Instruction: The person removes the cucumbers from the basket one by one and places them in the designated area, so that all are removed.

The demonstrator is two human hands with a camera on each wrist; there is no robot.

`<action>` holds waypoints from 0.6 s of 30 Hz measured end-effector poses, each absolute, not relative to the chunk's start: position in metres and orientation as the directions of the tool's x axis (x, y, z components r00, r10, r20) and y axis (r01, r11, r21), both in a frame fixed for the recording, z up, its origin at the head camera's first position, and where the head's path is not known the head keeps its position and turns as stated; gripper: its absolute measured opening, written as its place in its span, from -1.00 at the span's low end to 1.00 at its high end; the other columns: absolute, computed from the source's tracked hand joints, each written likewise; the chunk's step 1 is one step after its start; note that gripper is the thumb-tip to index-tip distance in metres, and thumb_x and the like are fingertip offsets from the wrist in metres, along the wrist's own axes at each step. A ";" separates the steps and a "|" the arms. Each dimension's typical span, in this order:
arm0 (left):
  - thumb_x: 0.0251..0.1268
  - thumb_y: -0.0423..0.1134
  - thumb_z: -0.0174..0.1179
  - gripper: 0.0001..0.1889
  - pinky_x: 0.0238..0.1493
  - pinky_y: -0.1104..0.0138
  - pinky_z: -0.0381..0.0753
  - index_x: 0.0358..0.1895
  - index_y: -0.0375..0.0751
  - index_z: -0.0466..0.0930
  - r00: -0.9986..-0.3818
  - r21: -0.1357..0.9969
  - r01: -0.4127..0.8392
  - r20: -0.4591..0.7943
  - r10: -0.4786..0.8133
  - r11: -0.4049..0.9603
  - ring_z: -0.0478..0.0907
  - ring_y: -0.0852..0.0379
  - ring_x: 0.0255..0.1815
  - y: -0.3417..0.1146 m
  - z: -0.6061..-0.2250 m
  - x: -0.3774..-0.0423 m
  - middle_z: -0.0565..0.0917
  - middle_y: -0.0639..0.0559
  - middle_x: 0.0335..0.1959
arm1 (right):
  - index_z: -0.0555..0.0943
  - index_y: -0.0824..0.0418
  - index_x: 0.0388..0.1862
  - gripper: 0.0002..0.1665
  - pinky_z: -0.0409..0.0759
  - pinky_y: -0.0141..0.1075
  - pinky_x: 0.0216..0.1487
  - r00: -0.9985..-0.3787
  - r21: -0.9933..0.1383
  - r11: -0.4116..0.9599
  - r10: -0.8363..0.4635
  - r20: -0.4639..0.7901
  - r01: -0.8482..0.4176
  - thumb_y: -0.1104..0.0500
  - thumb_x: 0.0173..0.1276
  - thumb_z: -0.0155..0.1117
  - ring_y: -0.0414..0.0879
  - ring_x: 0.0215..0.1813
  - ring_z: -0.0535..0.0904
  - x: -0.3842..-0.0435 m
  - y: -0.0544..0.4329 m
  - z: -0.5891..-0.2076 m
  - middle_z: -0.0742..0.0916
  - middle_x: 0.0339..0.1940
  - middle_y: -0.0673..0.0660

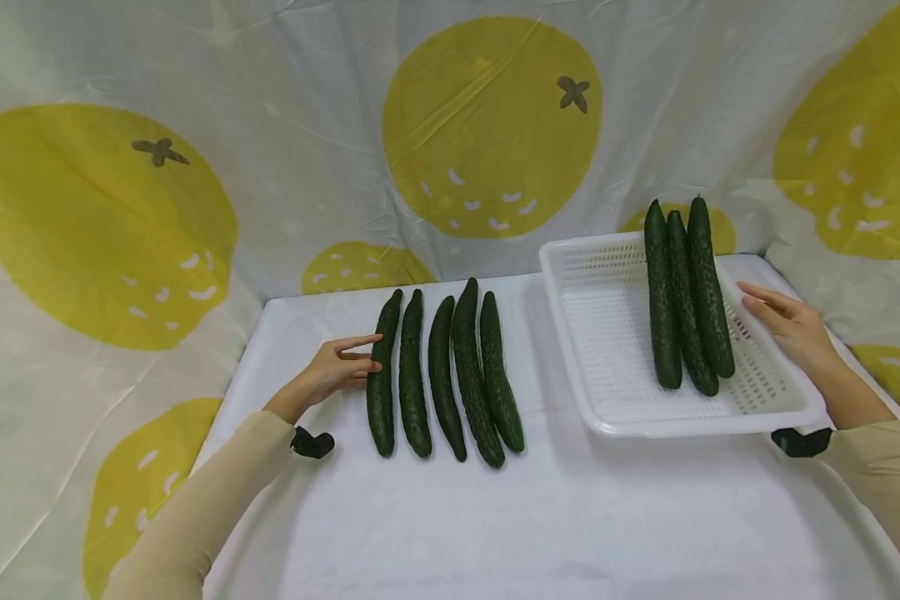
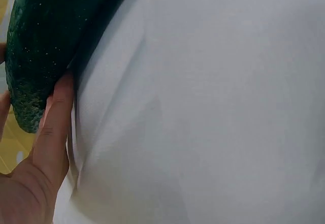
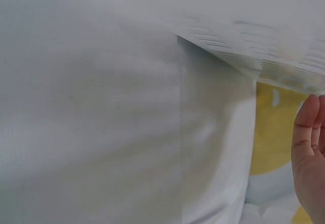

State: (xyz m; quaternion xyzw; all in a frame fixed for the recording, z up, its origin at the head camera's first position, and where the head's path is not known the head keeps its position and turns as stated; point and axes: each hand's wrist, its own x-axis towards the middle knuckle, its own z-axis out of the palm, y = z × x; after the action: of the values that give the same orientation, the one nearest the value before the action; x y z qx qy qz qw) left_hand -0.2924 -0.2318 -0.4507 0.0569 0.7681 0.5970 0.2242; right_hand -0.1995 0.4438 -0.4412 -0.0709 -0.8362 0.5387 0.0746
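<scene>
Left of the basket point(image 1: 682, 429), five cucumbers point(image 1: 441, 375) are lying side by side; the left hand point(image 1: 333, 367) is pinching the farthest cucumber point(image 1: 381, 408) from it, probably stopping it rolling. Inside, three cucumbers point(image 1: 686, 300) are leaning, apparently supported by its far side. Beside it, the right hand point(image 1: 795, 329) is holding its fingers outstretched, perhaps steadying it; contact is staying unclear.

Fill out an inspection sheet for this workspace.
Surface: white-covered table, some creases.
Job's things: five cucumbers side by side on the table; three cucumbers in the white basket, their tips past its far rim.
Clutter: nothing seen.
Left hand: fingers on the leftmost cucumber, holding it.
Right hand: beside the basket's right side; contact unclear.
Cables: nothing seen.
Surroundings: lemon-print cloth behind and at both sides.
</scene>
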 end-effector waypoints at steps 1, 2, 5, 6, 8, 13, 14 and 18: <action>0.36 -0.41 0.24 -0.35 -0.04 0.18 0.70 0.51 -0.21 0.29 -0.894 0.941 -0.179 -0.277 0.353 0.285 0.68 0.06 -0.07 -0.231 -0.450 -0.293 0.73 -0.15 -0.11 | 0.36 -0.20 0.51 -0.46 0.17 -0.66 0.24 -0.979 -0.909 0.415 0.202 0.042 0.047 -0.05 0.59 0.07 -0.37 0.43 0.14 -0.199 0.444 -0.441 0.48 0.04 -0.63; 0.36 -0.42 0.24 -0.35 -0.04 0.17 0.70 0.50 -0.21 0.30 -0.895 0.940 -0.181 -0.280 0.348 0.291 0.68 0.05 -0.07 -0.229 -0.449 -0.293 0.72 -0.23 -0.08 | 0.36 -0.20 0.51 -0.46 0.16 -0.66 0.25 -0.978 -0.910 0.411 0.203 0.039 0.049 -0.05 0.59 0.07 -0.36 0.44 0.13 -0.199 0.444 -0.441 0.48 0.05 -0.62; 0.35 -0.41 0.28 -0.35 -0.02 0.15 0.70 0.49 -0.22 0.32 -0.898 0.936 -0.177 -0.280 0.339 0.304 0.68 0.04 -0.06 -0.229 -0.447 -0.292 0.57 -0.40 0.16 | 0.38 -0.20 0.50 -0.47 0.20 -0.78 0.02 -0.978 -0.920 0.388 0.204 0.039 0.044 -0.03 0.59 0.08 -0.38 0.41 0.15 -0.199 0.443 -0.440 0.48 0.00 -0.64; 0.33 -0.40 0.31 -0.35 -0.02 0.13 0.70 0.48 -0.21 0.34 -0.901 0.935 -0.176 -0.279 0.331 0.308 0.68 0.04 -0.06 -0.229 -0.446 -0.292 0.50 -0.44 0.24 | 0.37 -0.20 0.50 -0.47 0.20 -0.78 0.02 -0.978 -0.920 0.389 0.204 0.041 0.043 -0.03 0.59 0.08 -0.39 0.41 0.15 -0.199 0.443 -0.440 0.48 0.02 -0.63; 0.31 -0.38 0.34 -0.33 -0.01 0.10 0.70 0.47 -0.23 0.35 -0.903 0.933 -0.165 -0.273 0.331 0.320 0.69 0.04 -0.06 -0.230 -0.445 -0.290 0.38 -0.48 0.34 | 0.36 -0.19 0.51 -0.46 0.16 -0.80 0.06 -0.979 -0.918 0.394 0.201 0.042 0.041 -0.02 0.60 0.07 -0.40 0.42 0.13 -0.199 0.443 -0.441 0.47 0.10 -0.60; 0.25 -0.36 0.40 -0.33 -0.02 0.08 0.70 0.44 -0.27 0.39 -0.907 0.929 -0.166 -0.276 0.319 0.332 0.72 0.04 -0.10 -0.233 -0.441 -0.287 0.40 -0.47 0.33 | 0.36 -0.21 0.51 -0.46 0.18 -0.79 0.07 -0.979 -0.919 0.389 0.204 0.028 0.055 -0.03 0.60 0.07 -0.41 0.43 0.13 -0.199 0.444 -0.443 0.42 0.25 -0.52; 0.25 -0.37 0.40 -0.33 -0.02 0.08 0.70 0.44 -0.28 0.39 -0.906 0.928 -0.170 -0.279 0.317 0.331 0.72 0.04 -0.11 -0.234 -0.441 -0.287 0.42 -0.46 0.31 | 0.36 -0.21 0.51 -0.46 0.18 -0.79 0.07 -0.978 -0.919 0.391 0.205 0.028 0.055 -0.03 0.59 0.07 -0.41 0.42 0.13 -0.199 0.444 -0.442 0.42 0.25 -0.52; 0.25 -0.38 0.39 -0.33 0.00 0.08 0.69 0.43 -0.30 0.39 -0.903 0.928 -0.187 -0.291 0.316 0.321 0.72 0.06 -0.12 -0.239 -0.442 -0.288 0.44 -0.46 0.29 | 0.37 -0.22 0.50 -0.46 0.18 -0.78 0.06 -0.977 -0.916 0.398 0.210 0.029 0.059 -0.05 0.59 0.07 -0.40 0.41 0.15 -0.199 0.443 -0.441 0.45 0.16 -0.56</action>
State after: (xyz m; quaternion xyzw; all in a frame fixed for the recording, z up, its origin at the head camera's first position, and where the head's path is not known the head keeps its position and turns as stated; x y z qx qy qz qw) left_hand -0.2875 -0.2392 -0.4424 0.0413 0.7835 0.5810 0.2165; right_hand -0.1989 0.4433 -0.4406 -0.0806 -0.8331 0.5428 0.0697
